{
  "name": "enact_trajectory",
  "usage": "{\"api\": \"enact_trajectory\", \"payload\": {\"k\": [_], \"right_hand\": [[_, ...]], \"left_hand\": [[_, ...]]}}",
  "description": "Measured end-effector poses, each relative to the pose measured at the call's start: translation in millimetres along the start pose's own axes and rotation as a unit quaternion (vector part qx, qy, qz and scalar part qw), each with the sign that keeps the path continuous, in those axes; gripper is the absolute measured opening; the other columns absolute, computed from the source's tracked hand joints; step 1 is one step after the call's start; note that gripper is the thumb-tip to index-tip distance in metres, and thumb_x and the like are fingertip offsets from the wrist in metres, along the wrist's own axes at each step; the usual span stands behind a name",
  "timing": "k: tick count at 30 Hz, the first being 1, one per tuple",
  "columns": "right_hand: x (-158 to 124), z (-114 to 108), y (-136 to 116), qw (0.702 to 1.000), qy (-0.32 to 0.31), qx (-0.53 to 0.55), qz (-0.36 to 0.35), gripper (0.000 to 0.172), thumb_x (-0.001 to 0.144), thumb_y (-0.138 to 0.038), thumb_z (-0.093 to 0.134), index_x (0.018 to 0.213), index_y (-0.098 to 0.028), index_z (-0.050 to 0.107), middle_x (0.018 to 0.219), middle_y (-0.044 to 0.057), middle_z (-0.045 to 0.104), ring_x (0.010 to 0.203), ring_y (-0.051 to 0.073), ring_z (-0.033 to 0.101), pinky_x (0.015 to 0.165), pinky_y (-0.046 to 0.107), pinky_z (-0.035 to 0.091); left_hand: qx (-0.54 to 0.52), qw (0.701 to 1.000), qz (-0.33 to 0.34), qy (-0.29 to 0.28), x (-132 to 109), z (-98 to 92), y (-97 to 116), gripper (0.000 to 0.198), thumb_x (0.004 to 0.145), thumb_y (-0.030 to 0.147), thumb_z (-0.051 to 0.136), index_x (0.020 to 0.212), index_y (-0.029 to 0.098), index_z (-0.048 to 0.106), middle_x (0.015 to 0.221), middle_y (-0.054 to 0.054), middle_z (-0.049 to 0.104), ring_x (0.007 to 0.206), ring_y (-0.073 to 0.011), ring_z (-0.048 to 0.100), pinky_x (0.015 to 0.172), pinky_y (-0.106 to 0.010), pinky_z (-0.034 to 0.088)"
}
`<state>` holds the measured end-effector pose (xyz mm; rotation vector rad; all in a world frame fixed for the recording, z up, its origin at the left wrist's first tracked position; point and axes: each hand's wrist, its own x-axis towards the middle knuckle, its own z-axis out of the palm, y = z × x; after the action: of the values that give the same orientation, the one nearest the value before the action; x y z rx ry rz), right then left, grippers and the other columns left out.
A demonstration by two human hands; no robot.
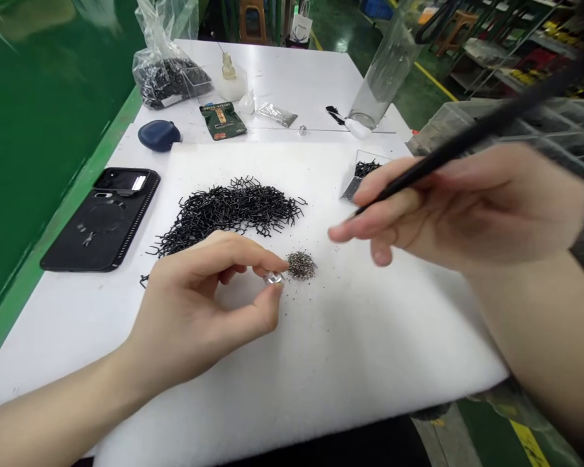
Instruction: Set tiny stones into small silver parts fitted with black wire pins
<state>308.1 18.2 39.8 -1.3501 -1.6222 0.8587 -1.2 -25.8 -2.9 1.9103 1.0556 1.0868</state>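
Note:
My left hand (209,305) pinches a small clear piece (274,278) between thumb and forefinger, low over the white foam pad (350,337). Just right of that pinch lies a little heap of tiny grey metal parts (302,264). My right hand (448,207) hovers above the pad, fingers closed round a thin black stick-like tool (467,139) that slants up to the right. A larger pile of black wire clips (228,211) lies behind my left hand.
A black phone (104,217) lies at the left of the white table (282,78). Behind the pad sit a blue case (159,135), a green packet (222,120), a bag of black parts (168,78), a small clear tray (363,175) and a tall clear cylinder (384,71).

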Motion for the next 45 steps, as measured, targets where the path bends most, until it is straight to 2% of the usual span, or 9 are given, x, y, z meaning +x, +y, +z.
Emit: {"api": "enact_trajectory", "payload": {"k": [3,5,8,12,19,24,33,41,45], "right_hand": [[-10,22,11,0.951,-0.256,0.167,0.050,0.061,0.093,-0.088,0.092,0.103,-0.028,0.094,0.079,0.007,0.091,0.067,0.030,0.089,0.044,0.031,0.062],[-25,29,13,0.926,-0.302,0.212,0.075,0.040,0.110,-0.067,0.089,0.110,-0.028,0.095,0.086,0.008,0.093,0.059,0.022,0.083,0.047,0.027,0.064],[-40,33,8,0.943,-0.288,0.157,0.056,0.026,0.115,-0.054,0.087,0.120,-0.033,0.100,0.096,0.005,0.095,0.068,0.015,0.083,0.064,0.022,0.070],[-44,38,4,0.948,-0.303,0.080,-0.061,0.015,0.109,-0.039,0.095,0.121,-0.031,0.101,0.107,0.004,0.092,0.091,0.016,0.087,0.080,0.021,0.071],[-56,41,8,0.956,-0.285,-0.020,-0.074,0.012,0.111,-0.046,0.091,0.112,-0.035,0.096,0.108,-0.002,0.097,0.094,0.021,0.095,0.077,0.024,0.077],[-59,36,8,0.951,-0.274,-0.098,-0.103,0.011,0.115,-0.050,0.085,0.117,-0.043,0.093,0.113,-0.011,0.097,0.095,0.021,0.096,0.084,0.025,0.080],[-64,35,15,0.940,-0.277,-0.107,-0.170,0.013,0.125,-0.042,0.072,0.129,-0.043,0.085,0.128,-0.016,0.095,0.106,0.009,0.093,0.104,0.010,0.070],[-61,36,15,0.939,-0.274,-0.116,-0.172,0.012,0.124,-0.042,0.073,0.125,-0.043,0.085,0.124,-0.018,0.095,0.101,0.010,0.094,0.100,0.012,0.074],[-56,36,13,0.940,-0.271,-0.121,-0.168,0.012,0.122,-0.039,0.075,0.121,-0.044,0.086,0.117,-0.018,0.096,0.096,0.014,0.095,0.094,0.016,0.078]], "left_hand": [[-0.022,0.998,-0.034,0.049,2,1.4,2,0.010,0.091,0.022,0.090,0.097,0.030,0.091,0.087,0.003,0.087,0.075,-0.0161,0.069,0.065,-0.035,0.050],[-0.037,0.993,-0.088,0.074,4,1.0,3,0.007,0.090,0.028,0.098,0.093,0.032,0.093,0.083,0.004,0.087,0.072,-0.0158,0.066,0.064,-0.035,0.049],[-0.056,0.983,-0.154,0.079,6,0.5,7,0.013,0.087,0.037,0.107,0.087,0.036,0.094,0.081,0.005,0.088,0.066,-0.0159,0.062,0.060,-0.036,0.047],[-0.080,0.985,-0.128,0.085,4,3.5,10,0.022,0.085,0.029,0.112,0.084,0.040,0.094,0.081,0.009,0.087,0.068,-0.0154,0.064,0.062,-0.036,0.048],[-0.033,0.992,-0.076,0.097,11,12.2,11,0.030,0.089,0.057,0.112,0.107,0.039,0.096,0.086,0.000,0.087,0.087,-0.0298,0.085,0.062,-0.041,0.065],[-0.044,0.992,-0.062,0.104,12,16.5,13,0.035,0.091,0.060,0.110,0.115,0.040,0.096,0.088,-0.001,0.088,0.098,-0.0334,0.089,0.067,-0.042,0.072],[-0.068,0.988,-0.065,0.121,3,7.9,12,0.020,0.088,0.027,0.113,0.085,0.031,0.094,0.083,0.009,0.088,0.072,-0.0135,0.076,0.054,-0.034,0.054],[-0.099,0.981,-0.098,0.132,11,13.3,14,0.033,0.082,0.012,0.114,0.074,0.032,0.090,0.076,0.011,0.085,0.066,-0.0103,0.069,0.050,-0.034,0.047],[-0.129,0.985,-0.036,0.110,9,12.7,10,0.026,0.087,0.014,0.111,0.079,0.029,0.091,0.076,0.007,0.084,0.065,-0.0127,0.069,0.047,-0.036,0.044]]}}
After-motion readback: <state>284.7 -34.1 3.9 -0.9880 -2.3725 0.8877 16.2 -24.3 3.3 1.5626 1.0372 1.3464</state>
